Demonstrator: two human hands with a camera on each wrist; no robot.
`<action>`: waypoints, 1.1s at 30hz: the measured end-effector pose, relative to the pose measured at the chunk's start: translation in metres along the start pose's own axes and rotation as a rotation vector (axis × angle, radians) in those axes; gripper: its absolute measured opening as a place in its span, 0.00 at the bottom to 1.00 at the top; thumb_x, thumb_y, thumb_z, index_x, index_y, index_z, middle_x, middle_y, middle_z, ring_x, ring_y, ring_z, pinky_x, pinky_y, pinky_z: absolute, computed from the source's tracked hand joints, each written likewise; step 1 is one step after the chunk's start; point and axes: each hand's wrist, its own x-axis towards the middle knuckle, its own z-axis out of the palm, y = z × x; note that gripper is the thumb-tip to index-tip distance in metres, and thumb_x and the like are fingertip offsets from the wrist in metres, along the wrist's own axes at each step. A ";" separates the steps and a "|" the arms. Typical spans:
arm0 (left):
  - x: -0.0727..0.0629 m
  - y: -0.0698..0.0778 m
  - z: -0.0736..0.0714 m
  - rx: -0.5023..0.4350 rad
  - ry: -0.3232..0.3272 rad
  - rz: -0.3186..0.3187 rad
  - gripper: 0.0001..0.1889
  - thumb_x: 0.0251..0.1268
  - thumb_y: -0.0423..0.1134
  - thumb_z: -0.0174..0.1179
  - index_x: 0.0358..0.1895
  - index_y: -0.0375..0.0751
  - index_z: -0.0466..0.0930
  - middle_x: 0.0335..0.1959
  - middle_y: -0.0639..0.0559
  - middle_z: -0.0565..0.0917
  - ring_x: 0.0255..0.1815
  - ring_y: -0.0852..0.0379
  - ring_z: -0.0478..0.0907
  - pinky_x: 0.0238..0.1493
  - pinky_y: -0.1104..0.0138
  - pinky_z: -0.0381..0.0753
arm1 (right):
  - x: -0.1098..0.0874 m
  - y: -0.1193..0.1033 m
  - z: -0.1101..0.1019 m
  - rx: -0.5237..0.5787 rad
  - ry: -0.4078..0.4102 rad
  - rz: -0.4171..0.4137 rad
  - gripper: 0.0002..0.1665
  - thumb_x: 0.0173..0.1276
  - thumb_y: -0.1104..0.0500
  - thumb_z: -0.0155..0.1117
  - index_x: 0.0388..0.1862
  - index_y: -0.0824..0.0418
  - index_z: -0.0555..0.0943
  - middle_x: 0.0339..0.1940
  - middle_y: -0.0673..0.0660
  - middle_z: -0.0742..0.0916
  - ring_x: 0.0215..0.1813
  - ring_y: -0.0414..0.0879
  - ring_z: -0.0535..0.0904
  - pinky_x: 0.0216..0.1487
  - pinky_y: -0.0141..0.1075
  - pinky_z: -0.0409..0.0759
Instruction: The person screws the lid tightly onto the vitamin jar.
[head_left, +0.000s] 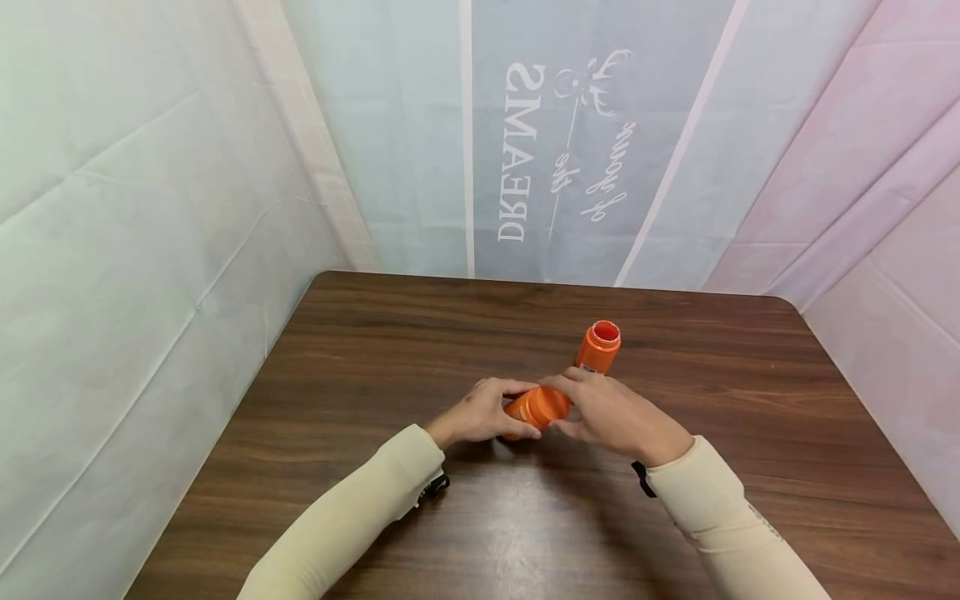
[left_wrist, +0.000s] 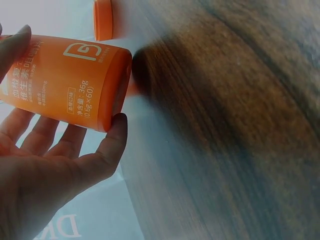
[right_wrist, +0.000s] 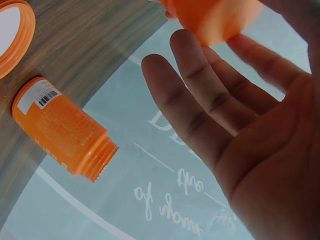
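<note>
An orange bottle (left_wrist: 70, 80) with white print lies tilted in my left hand (head_left: 480, 410), its base toward the left and its smooth orange cap (head_left: 551, 402) toward the right. My left fingers and thumb grip the bottle's body. Around the cap are the fingers and thumb of my right hand (head_left: 611, 414), with fingertips at its edge in the right wrist view. Just behind that hand, a second orange bottle (head_left: 596, 350) stands upright without a cap, a barcode label (right_wrist: 45, 99) on its side. Its lower part is hidden by the hand in the head view.
A loose orange cap with a white inside (right_wrist: 11, 32) lies near the standing bottle in the right wrist view. Under everything is a dark wood-grain table (head_left: 420, 325). Fabric hangings (head_left: 405, 150) with lettering close off the back and sides.
</note>
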 end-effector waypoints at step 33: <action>0.000 0.002 -0.002 0.002 -0.012 -0.001 0.33 0.53 0.44 0.78 0.65 0.48 0.79 0.52 0.56 0.85 0.46 0.63 0.78 0.48 0.68 0.78 | 0.005 0.002 0.010 -0.038 0.032 0.121 0.24 0.66 0.42 0.69 0.42 0.62 0.80 0.25 0.49 0.76 0.25 0.41 0.70 0.26 0.35 0.71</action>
